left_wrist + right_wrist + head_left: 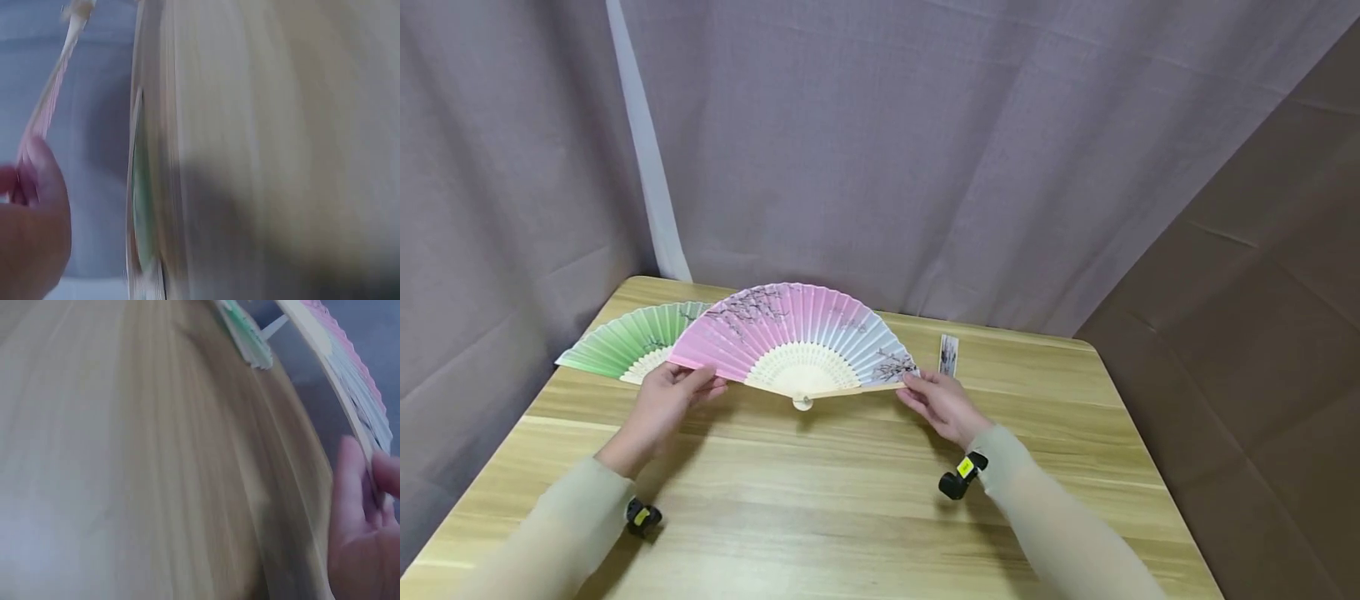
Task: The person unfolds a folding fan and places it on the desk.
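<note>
A pink and pale-blue folding fan [805,333] with dark branch patterns is spread wide, its pivot toward the person. My left hand [673,396] pinches its left end, and my right hand [942,404] pinches the right end. In both wrist views the fan is held up above the table, seen nearly edge-on. The left hand [34,219] shows thumb and fingers at the pink end. In the right wrist view the hand [362,531] grips the outer wooden rib. Behind the pink fan's left side lies a spread green folding fan [632,337], partly hidden.
On the wooden table [820,517], a small white strip with dark markings [948,354] lies just beyond the right hand. Grey curtains [850,150] hang behind and to the left, and a brown cloth wall [1240,317] borders the right side.
</note>
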A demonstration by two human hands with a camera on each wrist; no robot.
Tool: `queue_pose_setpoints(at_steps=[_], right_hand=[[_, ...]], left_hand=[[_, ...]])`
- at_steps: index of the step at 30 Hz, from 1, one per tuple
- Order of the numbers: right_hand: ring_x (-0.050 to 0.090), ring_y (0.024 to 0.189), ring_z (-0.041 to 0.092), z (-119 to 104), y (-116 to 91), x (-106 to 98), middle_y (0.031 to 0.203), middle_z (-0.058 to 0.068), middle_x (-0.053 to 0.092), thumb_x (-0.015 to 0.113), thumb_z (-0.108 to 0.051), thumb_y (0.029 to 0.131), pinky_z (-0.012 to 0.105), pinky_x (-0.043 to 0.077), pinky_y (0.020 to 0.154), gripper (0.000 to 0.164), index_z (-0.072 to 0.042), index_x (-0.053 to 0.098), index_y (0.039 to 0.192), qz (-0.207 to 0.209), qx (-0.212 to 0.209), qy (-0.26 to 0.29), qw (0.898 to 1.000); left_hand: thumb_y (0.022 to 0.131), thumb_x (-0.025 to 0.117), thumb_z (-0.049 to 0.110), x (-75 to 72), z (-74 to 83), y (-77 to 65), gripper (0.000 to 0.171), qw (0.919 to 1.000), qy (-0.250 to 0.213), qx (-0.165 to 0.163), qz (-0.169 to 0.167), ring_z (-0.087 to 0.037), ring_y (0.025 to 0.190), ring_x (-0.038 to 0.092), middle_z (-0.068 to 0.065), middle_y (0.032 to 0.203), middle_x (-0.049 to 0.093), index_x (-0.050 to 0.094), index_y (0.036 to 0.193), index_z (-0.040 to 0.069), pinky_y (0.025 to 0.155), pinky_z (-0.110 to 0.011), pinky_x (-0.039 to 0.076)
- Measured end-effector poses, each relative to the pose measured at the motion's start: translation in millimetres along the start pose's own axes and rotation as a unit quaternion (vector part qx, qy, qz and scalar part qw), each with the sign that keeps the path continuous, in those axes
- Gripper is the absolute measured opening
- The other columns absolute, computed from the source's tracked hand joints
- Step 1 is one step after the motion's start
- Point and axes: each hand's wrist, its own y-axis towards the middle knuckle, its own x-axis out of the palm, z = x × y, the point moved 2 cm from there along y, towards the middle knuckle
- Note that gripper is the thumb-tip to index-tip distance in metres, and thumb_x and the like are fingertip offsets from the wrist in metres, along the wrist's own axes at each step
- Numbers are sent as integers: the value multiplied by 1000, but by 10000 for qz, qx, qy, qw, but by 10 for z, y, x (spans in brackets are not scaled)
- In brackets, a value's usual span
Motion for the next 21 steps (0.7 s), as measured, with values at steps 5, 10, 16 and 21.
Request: queue_pose_setpoints(at_steps=[5,10,16,21], right_hand=[[67,86,23,56,-98,-124,104,17,58,61,3,92,34,56,88,32,11,46,119,-575,138,-818,9949],[68,82,24,111,-171,-170,96,17,63,63,5,90,37,57,85,23,10,50,109,-1335,344,-1572,9779],[69,82,27,178,-262,-197,95,20,65,67,0,88,39,58,82,23,9,55,106,-2001,763,-2379,9474],[70,77,26,197,-316,-167,91,22,67,71,-4,86,39,59,77,20,7,59,97,-2357,950,-2838,9246]], left_hand=[[97,58,6,-360,45,-152,25,9925,420,-521,-1022,-23,88,69,-14,97,68,51,114,-11,84,-34,56],[95,60,7,-648,54,-266,22,9636,1181,-1382,-1960,-21,86,68,-18,98,66,57,109,-10,82,-34,58],[93,64,11,-774,45,-383,26,9205,1924,-1858,-2847,-15,73,64,-14,86,66,59,103,-13,71,-35,60],[93,64,12,-814,16,-477,24,9031,2128,-2117,-3071,-14,69,64,-12,80,66,61,93,-12,67,-33,61]])
